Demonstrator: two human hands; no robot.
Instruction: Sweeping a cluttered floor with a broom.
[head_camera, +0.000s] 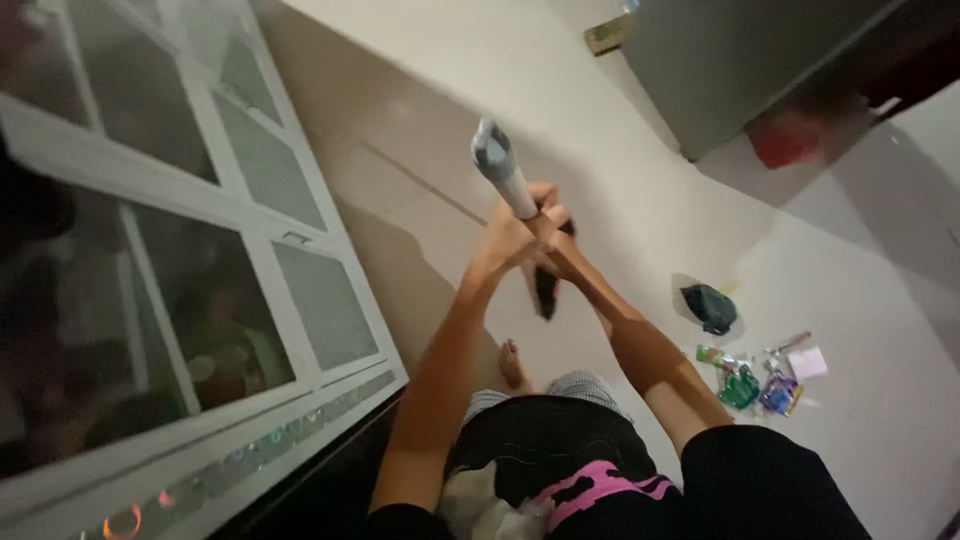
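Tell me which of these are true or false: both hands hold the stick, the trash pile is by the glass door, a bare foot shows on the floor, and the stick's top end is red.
1. Both hands hold the stick. True: the left hand and the right hand are wrapped together around the stick.
2. The trash pile is by the glass door. False: the pile of wrappers lies on the floor on the person's right, far from the white-framed glass door on the left.
3. A bare foot shows on the floor. True: a bare foot rests on the pale tiles below the hands.
4. The stick's top end is red. False: its top end is grey.
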